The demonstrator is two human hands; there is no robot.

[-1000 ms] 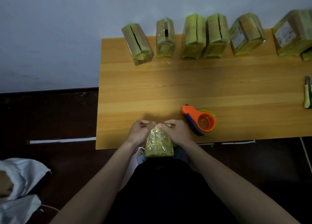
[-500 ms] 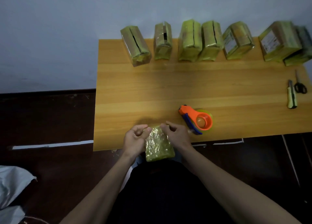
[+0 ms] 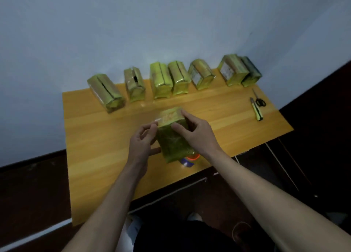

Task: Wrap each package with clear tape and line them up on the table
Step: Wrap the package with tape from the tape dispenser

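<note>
A green package (image 3: 171, 139) wrapped in clear tape is held above the wooden table (image 3: 98, 149), long side pointing away from me. My right hand (image 3: 195, 135) grips its right side, thumb on top and fingers curled round the far edge. My left hand (image 3: 142, 145) holds its left side, with finger and thumb pinching near a loose tape end at the top left corner. The orange tape dispenser (image 3: 190, 159) shows partly under the package's near end. Several wrapped packages (image 3: 161, 82) stand in a row along the wall.
A yellow utility knife (image 3: 256, 111) and black scissors (image 3: 259, 100) lie near the table's right edge. Dark floor surrounds the table; its front edge is close to my legs. Bare wood lies between the row and my hands.
Both hands have lifted the package from the table's front edge up and forward over the table. My view has risen and tilted; the dispenser now sits mostly hidden beneath the package.
</note>
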